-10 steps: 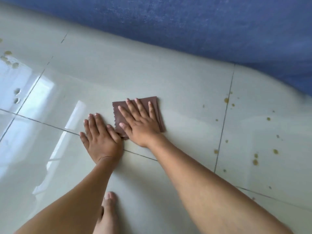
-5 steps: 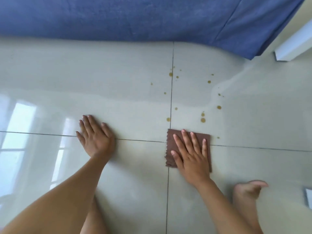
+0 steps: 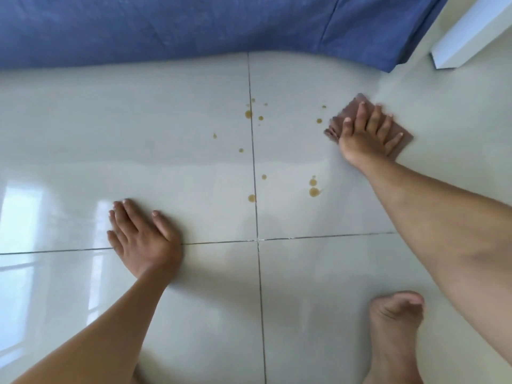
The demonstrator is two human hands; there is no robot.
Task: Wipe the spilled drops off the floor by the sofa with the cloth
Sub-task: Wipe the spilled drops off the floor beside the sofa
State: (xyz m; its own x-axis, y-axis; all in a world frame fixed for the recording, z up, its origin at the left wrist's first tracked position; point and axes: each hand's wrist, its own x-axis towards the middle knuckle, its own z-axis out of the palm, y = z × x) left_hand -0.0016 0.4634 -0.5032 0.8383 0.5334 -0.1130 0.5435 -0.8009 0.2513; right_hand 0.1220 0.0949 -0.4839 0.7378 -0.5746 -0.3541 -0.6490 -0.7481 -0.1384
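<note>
A folded brown cloth (image 3: 405, 137) lies on the glossy pale tile floor (image 3: 138, 134) at the upper right, close to the blue sofa cover (image 3: 194, 26). My right hand (image 3: 365, 137) presses flat on top of it, fingers spread, hiding most of it. Several brown drops dot the tiles left of the cloth: one cluster by the grout line (image 3: 248, 114), small ones beside the cloth (image 3: 319, 121), and bigger ones lower down (image 3: 314, 192). My left hand (image 3: 144, 242) rests flat on the floor at lower left, holding nothing.
My bare foot (image 3: 393, 328) stands on the tiles at the lower right. A white furniture edge (image 3: 471, 31) juts in at the top right corner beside the sofa's end. Window light reflects off the floor at the left.
My right hand has slid the cloth up and to the right, past the drops, towards the sofa's corner. My left hand has stayed planted on the floor.
</note>
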